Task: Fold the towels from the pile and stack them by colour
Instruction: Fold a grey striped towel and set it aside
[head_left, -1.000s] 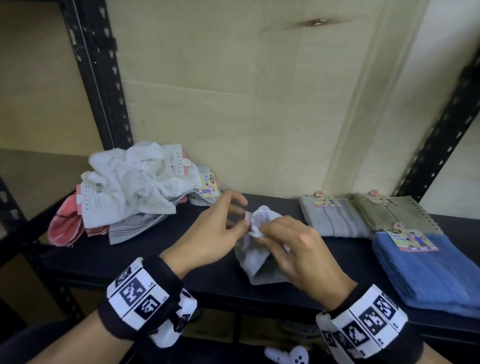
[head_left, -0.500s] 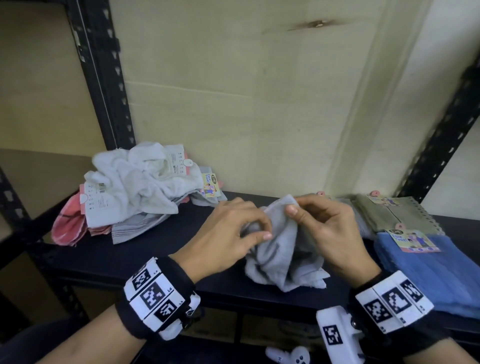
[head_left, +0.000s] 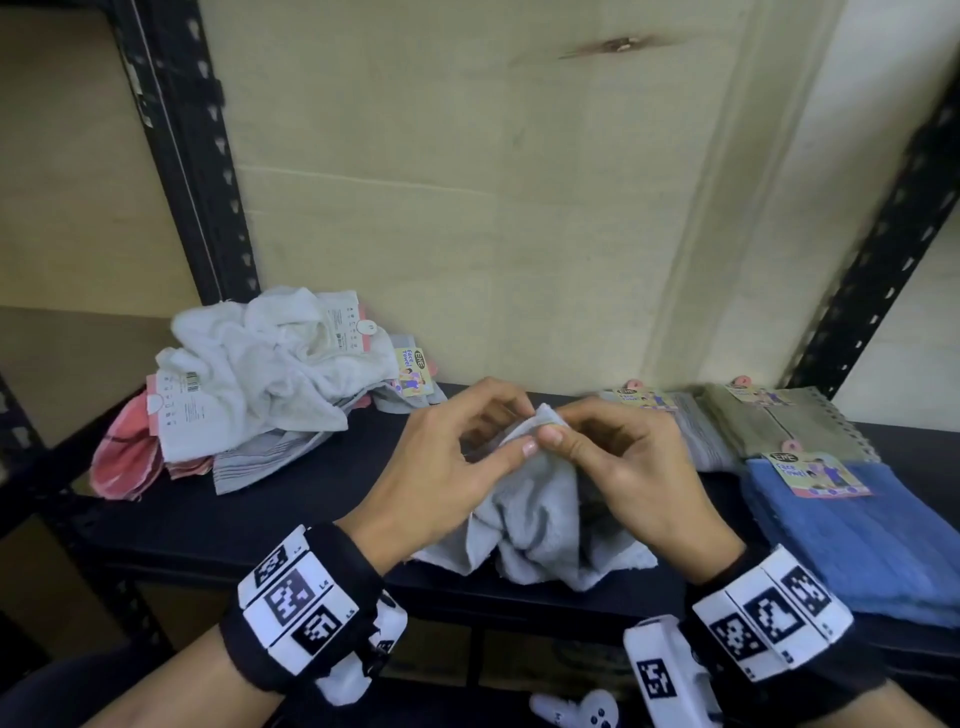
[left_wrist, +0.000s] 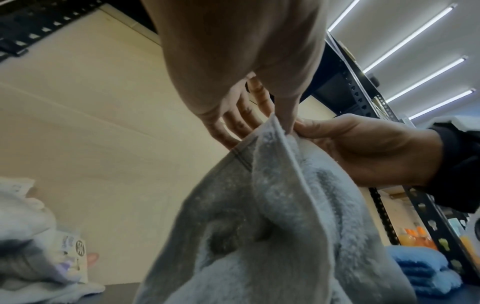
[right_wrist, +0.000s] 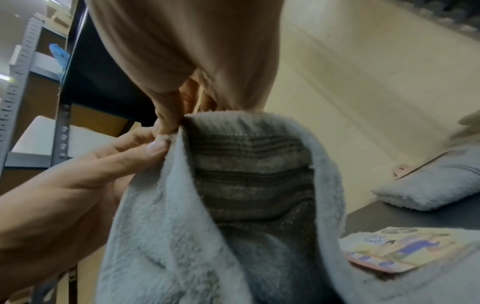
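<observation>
A crumpled grey towel hangs from both hands over the middle of the black shelf, its lower part resting on the shelf. My left hand pinches the towel's top edge between thumb and fingers. My right hand pinches the same edge right beside it, thumbs nearly touching. The wrist views show the grey towel with its striped band bunched under both grips. The unfolded pile of white, pink and grey towels lies at the back left.
At the right lie a folded grey towel, a folded olive towel and a folded blue towel, each with a paper tag. Black rack posts stand left and right; a plywood wall closes the back.
Both hands have lifted the grey towel and worked along it. Their pinches have come together at one point on its top edge.
</observation>
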